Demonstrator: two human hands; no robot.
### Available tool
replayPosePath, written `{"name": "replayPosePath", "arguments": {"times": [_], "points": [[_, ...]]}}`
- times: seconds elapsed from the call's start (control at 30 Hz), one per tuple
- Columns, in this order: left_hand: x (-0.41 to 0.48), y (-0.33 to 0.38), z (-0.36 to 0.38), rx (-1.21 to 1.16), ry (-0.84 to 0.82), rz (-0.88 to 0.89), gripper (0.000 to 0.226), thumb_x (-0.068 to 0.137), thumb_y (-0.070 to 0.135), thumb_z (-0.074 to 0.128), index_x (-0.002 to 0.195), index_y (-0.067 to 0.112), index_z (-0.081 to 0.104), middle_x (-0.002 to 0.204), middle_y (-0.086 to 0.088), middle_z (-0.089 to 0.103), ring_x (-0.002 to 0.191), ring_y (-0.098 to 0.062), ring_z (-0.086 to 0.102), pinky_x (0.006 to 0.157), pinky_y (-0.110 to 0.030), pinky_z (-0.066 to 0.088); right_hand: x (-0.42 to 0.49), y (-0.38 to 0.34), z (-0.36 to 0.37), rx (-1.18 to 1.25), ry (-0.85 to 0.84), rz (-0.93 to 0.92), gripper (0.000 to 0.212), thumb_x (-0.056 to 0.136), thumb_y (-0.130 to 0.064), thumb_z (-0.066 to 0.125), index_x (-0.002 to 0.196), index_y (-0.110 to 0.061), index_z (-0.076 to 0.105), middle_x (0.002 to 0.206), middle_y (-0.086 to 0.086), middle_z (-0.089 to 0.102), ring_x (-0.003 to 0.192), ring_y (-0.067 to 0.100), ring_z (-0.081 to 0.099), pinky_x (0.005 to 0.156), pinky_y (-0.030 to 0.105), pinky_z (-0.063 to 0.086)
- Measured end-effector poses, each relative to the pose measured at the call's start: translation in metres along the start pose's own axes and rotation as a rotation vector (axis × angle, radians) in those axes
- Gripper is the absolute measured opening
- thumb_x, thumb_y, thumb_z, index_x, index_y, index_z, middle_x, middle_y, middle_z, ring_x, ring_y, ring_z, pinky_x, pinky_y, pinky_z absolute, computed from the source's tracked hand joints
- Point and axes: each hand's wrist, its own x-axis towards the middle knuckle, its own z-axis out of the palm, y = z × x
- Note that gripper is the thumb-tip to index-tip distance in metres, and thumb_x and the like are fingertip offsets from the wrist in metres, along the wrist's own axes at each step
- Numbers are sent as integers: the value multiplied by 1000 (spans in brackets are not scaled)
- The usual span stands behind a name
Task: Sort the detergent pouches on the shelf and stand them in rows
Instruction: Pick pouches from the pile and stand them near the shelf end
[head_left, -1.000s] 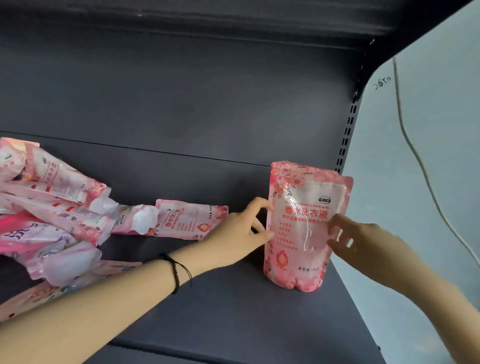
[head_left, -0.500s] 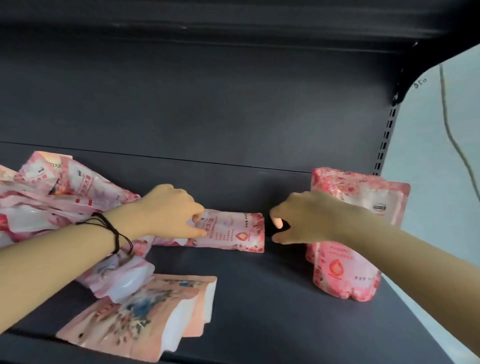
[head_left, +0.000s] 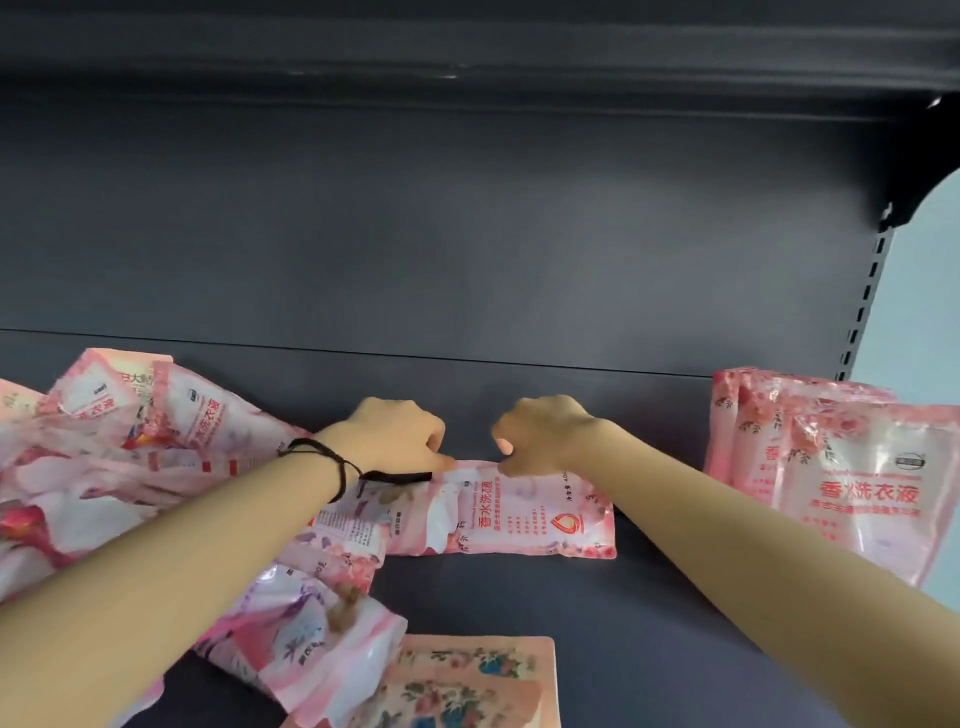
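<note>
The pink pouch (head_left: 524, 514) lies flat on the shelf (head_left: 675, 649), between the jumbled pile (head_left: 104, 467) and the standing pouches (head_left: 841, 483). Both hands, the left hand (head_left: 395, 436) and the right hand (head_left: 545, 434), sit slightly apart and curl onto its far edge, seemingly pinching it. It is probably liquid-filled, so heavy, floppy and slick, and the flat sealed edges should give the firmest hold.

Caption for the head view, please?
Left hand and right hand grip the far edge of a flat pink pouch on the shelf; upright pouches at right, loose pile at left.
</note>
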Motion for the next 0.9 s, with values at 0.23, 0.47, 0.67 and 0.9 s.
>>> {"name": "replayPosePath", "arguments": {"times": [0.23, 0.47, 0.67, 0.9], "points": [[23, -3, 34, -186, -118, -169, 43, 83, 66, 46, 97, 28, 62, 98, 6, 64, 85, -15, 57, 63, -27, 36, 48, -13, 45, 291, 45, 97, 27, 95, -24, 51, 116, -9, 60, 114, 9, 63, 99, 29, 62, 81, 37, 53], [39, 4, 54, -499, -324, -317, 45, 86, 52, 53, 59, 16, 46, 58, 1, 46, 49, -14, 40, 46, -23, 28, 62, -26, 74, 490, 124, 228, 14, 88, 4, 50, 98, 0, 59, 103, 16, 64, 93, 35, 63, 67, 33, 45], [37, 11, 48, -566, -355, -344, 34, 81, 38, 57, 58, 16, 47, 50, 3, 43, 42, -14, 37, 42, -20, 25, 57, -19, 81, 533, 124, 273, 23, 80, 13, 47, 90, 0, 63, 93, 15, 67, 76, 32, 60, 62, 33, 44], [33, 14, 39, -903, -121, -342, 21, 89, 21, 63, 88, 1, 69, 77, -9, 61, 69, -19, 52, 63, -29, 45, 44, 7, 65, 743, 224, 323, 34, 80, 10, 44, 98, -3, 71, 103, 15, 70, 93, 33, 65, 78, 35, 55]]}}
